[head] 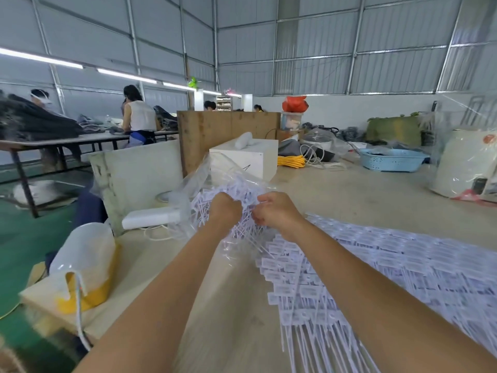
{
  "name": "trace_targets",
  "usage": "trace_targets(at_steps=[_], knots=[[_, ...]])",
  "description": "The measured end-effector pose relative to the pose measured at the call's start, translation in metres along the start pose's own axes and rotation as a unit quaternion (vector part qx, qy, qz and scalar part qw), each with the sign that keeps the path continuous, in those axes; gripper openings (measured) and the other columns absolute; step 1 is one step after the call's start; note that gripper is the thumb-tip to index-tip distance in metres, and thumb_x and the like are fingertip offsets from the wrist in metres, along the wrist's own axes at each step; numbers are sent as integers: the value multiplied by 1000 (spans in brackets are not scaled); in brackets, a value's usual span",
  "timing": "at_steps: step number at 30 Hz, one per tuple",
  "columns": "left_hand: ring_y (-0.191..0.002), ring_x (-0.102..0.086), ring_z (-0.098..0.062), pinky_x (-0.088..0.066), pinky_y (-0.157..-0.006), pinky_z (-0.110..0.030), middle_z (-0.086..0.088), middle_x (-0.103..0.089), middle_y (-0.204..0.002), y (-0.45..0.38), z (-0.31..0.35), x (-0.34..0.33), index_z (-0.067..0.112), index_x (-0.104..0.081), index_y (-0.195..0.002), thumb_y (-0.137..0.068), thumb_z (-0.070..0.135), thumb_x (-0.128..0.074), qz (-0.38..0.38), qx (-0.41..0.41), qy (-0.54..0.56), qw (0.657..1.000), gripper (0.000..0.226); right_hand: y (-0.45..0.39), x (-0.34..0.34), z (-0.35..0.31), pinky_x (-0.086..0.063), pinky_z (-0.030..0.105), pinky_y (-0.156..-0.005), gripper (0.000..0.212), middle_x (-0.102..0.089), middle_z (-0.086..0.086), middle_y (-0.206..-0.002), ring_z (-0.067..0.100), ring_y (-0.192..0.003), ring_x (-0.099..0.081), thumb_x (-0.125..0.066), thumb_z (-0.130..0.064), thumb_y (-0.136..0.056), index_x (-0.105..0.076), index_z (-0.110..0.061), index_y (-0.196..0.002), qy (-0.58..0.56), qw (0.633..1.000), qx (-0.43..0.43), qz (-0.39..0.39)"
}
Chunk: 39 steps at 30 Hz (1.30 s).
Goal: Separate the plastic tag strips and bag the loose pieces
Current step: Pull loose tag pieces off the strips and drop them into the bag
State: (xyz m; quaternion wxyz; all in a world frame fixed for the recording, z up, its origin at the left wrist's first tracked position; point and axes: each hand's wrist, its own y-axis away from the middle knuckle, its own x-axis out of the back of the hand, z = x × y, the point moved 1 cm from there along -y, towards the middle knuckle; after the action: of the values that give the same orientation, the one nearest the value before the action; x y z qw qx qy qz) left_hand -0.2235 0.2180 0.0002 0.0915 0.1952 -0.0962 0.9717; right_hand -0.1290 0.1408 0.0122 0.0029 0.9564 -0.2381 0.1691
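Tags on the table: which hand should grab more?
Probably the right hand. The big spread of tags lies on its side of the table. The left hand grips the bunch at the clear bag, so it looks busy.

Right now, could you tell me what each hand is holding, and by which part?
Both the left hand and the right hand grip a bunch of loose tags at the mouth of the bag.

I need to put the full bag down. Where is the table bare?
Bare wood lies between the forearms, left of the tag strips, and beyond them toward the blue basket. The table's right side is crowded with strips; the left edge holds a jug.
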Motion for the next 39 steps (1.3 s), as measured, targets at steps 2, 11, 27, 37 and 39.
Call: trace_targets(at_steps=[2, 11, 27, 37, 39], knots=[[-81, -61, -31, -48, -66, -41, -30, -61, -96, -4, 2, -11, -10, -58, -89, -93, 1, -46, -3, -14, -93, 996, 17, -4, 0, 7, -52, 42, -92, 49, -58, 19, -124, 31, -99, -63, -64, 0, -82, -51, 3, -128, 33, 999, 2, 5], [-129, -33, -33, -33, -103, -37, -19, -41, -135, -13, -14, -36, 6, -56, -117, -94, 11, -47, 16, -96, -518, 850, 26, -5, 6, 24, -43, 54, -95, 49, -48, 32, -127, 43, -116, -49, -61, 1, -78, -46, 15, -123, 179, 984, 7, -13], [-118, -42, -31, -40, -93, -39, -14, -50, -120, 62, 56, -50, 10, -60, -119, -92, 24, -52, -48, -293, -456, 839, 31, 50, 87, 23, -49, 34, -87, 16, -70, 17, -99, 24, -91, -63, -65, -2, -84, -70, 4, -97, 209, 969, 128, -16], [-104, -58, -22, -45, -87, -27, -7, -62, -117, 124, 86, -132, 10, -67, -114, -94, 14, -54, -300, -418, -283, 810, 24, 131, 233, 82, -48, 14, -67, 14, -70, 22, -91, 5, -69, -61, -67, 0, -83, -70, 11, -90, 261, 952, 78, 137], [-105, -58, -22, -45, -87, -27, -9, -62, -118, 126, 89, -144, 9, -66, -114, -94, 16, -54, -311, -416, -285, 806, 24, 139, 245, 91, -48, 13, -66, 14, -71, 20, -92, 14, -74, -61, -67, -1, -83, -71, 9, -92, 261, 952, 66, 149]])
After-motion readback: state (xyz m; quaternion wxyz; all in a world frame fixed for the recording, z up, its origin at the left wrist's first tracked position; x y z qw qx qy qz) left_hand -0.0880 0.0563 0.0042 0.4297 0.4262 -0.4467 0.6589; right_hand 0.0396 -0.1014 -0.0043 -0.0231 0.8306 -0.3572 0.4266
